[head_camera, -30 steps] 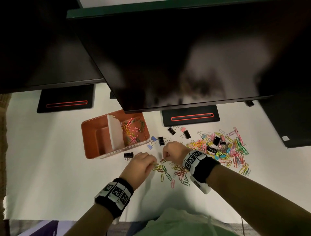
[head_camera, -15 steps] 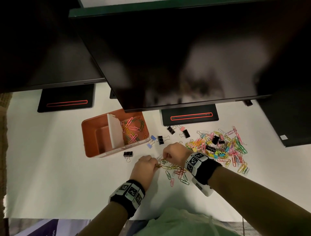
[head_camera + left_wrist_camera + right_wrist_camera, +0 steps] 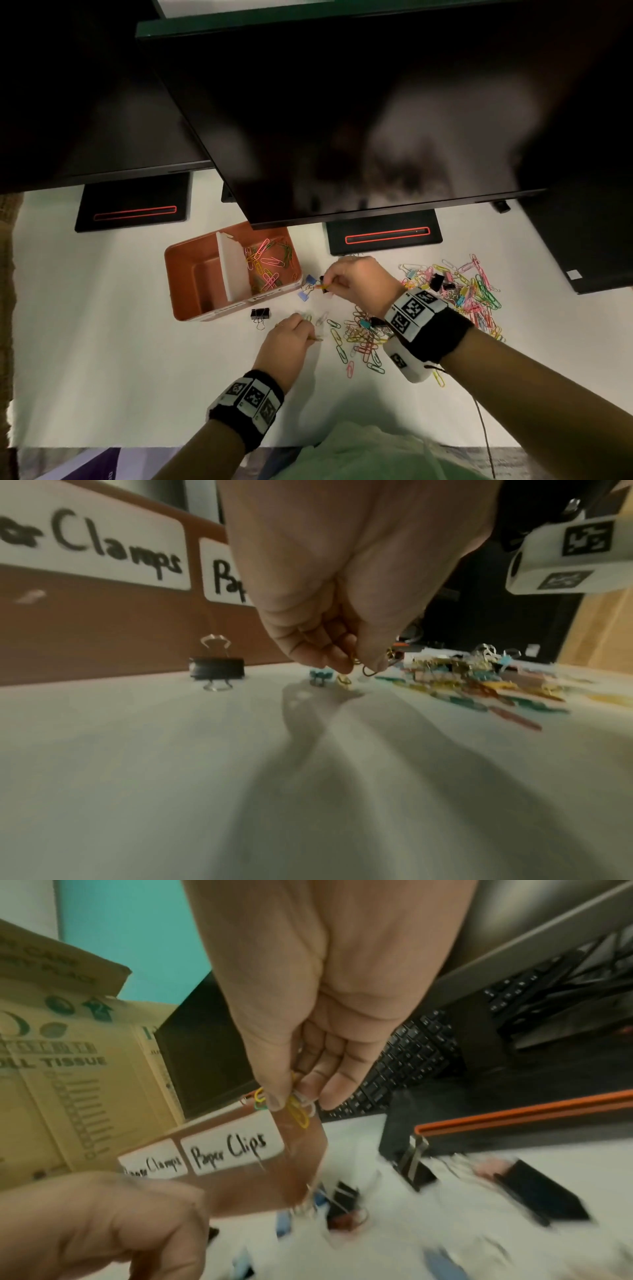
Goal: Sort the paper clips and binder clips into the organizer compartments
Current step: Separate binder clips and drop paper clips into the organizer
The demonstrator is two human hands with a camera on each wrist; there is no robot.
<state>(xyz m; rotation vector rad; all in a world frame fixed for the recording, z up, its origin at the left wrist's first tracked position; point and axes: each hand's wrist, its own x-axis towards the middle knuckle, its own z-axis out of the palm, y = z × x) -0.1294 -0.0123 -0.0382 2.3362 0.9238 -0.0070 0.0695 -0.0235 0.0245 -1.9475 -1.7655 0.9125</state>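
Organizer (image 3: 191,274) left of loose clips (image 3: 459,291), binder clip (image 3: 259,314) before it

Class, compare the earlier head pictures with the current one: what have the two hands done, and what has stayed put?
The right hand has lifted away from the left hand toward the organizer, pinching paper clips. The left hand has stayed low by the near clips, pinching a clip. Organizer, black binder clip and the big pile have not moved.

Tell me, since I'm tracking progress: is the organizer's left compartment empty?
Seemingly empty: the head view shows only bare orange floor in the left compartment; the paper clips lie right of the white divider.
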